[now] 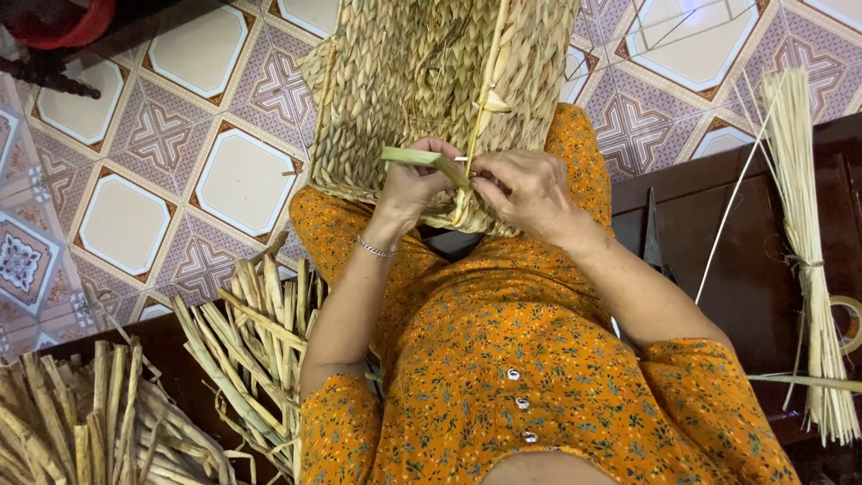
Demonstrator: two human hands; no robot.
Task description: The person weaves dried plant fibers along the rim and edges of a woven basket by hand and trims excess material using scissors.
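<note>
Green reed strand (422,159), long axis roughly level, pinched closed in the left hand (411,184) at the near edge of the woven basket panel (422,81) on the lap. Right hand (530,187) touching alongside, fingertips closed on a thin upright stalk (485,90); loose end of strand points left, away from the right hand

The woven straw-coloured mat panel (422,81) runs off the top edge, its near rim hidden behind both hands. The heap of dried tan reed stalks (81,422) is cut by the bottom-left corner. The red round object (63,22) at top left is too cropped to identify.
</note>
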